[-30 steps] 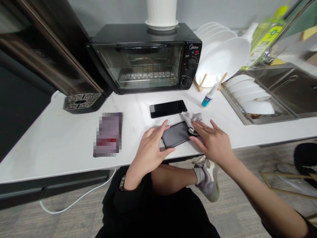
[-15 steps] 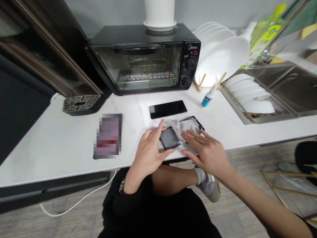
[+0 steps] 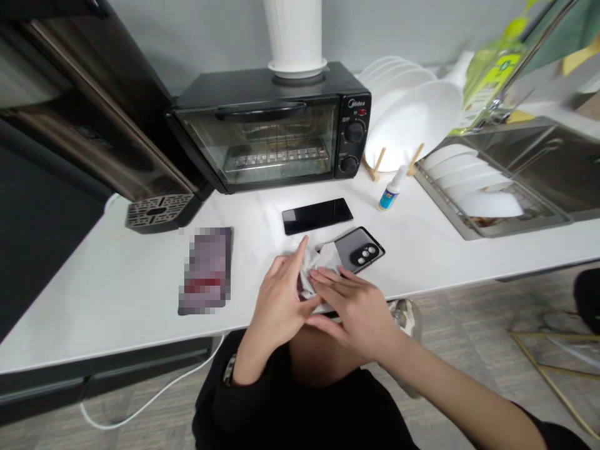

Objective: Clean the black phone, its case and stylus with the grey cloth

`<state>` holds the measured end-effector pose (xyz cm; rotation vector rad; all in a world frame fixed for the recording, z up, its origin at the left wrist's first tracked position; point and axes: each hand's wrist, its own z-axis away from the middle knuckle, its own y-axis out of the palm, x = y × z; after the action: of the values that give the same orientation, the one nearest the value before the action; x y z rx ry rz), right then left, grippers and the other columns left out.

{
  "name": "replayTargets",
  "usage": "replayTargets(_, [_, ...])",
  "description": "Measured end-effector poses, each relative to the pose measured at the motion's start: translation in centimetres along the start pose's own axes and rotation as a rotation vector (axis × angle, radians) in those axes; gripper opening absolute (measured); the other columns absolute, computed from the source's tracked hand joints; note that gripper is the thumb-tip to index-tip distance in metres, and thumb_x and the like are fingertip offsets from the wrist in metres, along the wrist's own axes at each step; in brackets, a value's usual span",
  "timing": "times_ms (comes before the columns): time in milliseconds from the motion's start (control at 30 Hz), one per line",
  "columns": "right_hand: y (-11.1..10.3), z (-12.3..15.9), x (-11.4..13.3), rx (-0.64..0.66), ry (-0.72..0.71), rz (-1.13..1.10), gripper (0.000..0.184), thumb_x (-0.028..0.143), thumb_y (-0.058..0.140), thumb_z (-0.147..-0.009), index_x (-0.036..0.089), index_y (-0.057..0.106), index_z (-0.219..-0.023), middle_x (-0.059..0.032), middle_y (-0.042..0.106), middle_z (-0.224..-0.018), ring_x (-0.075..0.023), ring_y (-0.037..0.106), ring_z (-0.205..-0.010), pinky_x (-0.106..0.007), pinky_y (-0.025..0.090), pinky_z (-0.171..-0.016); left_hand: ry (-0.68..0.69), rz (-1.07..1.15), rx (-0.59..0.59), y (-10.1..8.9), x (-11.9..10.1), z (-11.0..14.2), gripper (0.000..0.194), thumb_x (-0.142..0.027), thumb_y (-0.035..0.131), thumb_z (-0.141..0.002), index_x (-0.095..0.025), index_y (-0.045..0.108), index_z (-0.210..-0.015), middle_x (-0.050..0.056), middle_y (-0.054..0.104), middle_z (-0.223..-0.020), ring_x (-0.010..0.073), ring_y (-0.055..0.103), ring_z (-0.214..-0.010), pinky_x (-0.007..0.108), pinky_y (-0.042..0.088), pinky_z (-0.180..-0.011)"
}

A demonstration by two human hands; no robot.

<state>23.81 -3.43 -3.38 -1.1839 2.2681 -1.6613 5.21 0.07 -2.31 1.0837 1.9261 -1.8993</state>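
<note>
A dark phone [image 3: 359,251] lies face down near the front edge of the white counter [image 3: 117,294], its camera bump showing at the right end. A pale grey cloth [image 3: 315,270] covers the phone's left end. My right hand [image 3: 351,306] lies flat on the cloth with fingers stretched out, pressing it onto the phone. My left hand [image 3: 281,300] cups the phone's left end, thumb and fingers around it. A second black phone [image 3: 317,216] lies screen up just behind them.
A black toaster oven [image 3: 276,128] stands at the back with a white pot [image 3: 294,34] on top. White plates [image 3: 412,122], a small spray bottle [image 3: 390,190] and a dish rack [image 3: 482,187] stand at the right. A blurred flat item [image 3: 206,270] lies at the left.
My right hand slid the cloth leftward along the phone, from its right end to its left end. The camera bump is now uncovered. My left hand stayed at the phone's left end.
</note>
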Motion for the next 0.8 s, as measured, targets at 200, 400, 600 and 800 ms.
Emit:
replayTargets(200, [-4.0, 2.1, -6.6, -0.050, 0.091, 0.286, 0.053, 0.049, 0.048, -0.107, 0.014, 0.059, -0.145, -0.0128, 0.067, -0.145, -0.0314, 0.068, -0.130, -0.057, 0.055, -0.112, -0.004, 0.018, 0.006, 0.0, -0.5, -0.1, 0.108, -0.032, 0.083, -0.084, -0.039, 0.015, -0.168, 0.001, 0.060, -0.151, 0.0284, 0.051, -0.134, 0.048, 0.043, -0.116])
replayTargets(400, [0.8, -0.8, -1.5, -0.149, 0.141, 0.192, 0.079, 0.071, 0.050, -0.098, 0.003, 0.065, -0.137, -0.0238, 0.067, -0.141, -0.0402, 0.065, -0.133, -0.055, 0.055, -0.113, 0.014, 0.041, 0.022, -0.2, 0.1, 0.1, 0.101, -0.031, 0.075, -0.088, -0.034, 0.015, -0.169, 0.007, 0.064, -0.143, 0.0294, 0.055, -0.128, 0.048, 0.048, -0.111])
replayTargets(600, [2.1, -0.4, 1.0, -0.146, -0.004, -0.005, 0.068, 0.068, 0.048, -0.101, 0.009, 0.068, -0.130, -0.0152, 0.073, -0.136, -0.0291, 0.070, -0.127, -0.046, 0.055, -0.114, -0.063, 0.048, 0.014, -0.2, 0.5, 0.4, 0.102, -0.021, 0.071, -0.086, -0.033, 0.013, -0.169, 0.007, 0.064, -0.134, 0.0282, 0.055, -0.125, 0.045, 0.050, -0.107])
replayTargets(800, [-3.2, 2.0, -5.8, -0.107, 0.081, 0.281, 0.049, 0.049, 0.046, -0.109, 0.016, 0.061, -0.141, -0.0109, 0.070, -0.141, -0.0280, 0.070, -0.129, -0.054, 0.047, -0.118, -0.042, 0.048, 0.026, -0.4, -0.6, 0.4, 0.106, -0.032, 0.079, -0.087, -0.038, 0.011, -0.168, 0.002, 0.058, -0.152, 0.0268, 0.048, -0.136, 0.046, 0.040, -0.118])
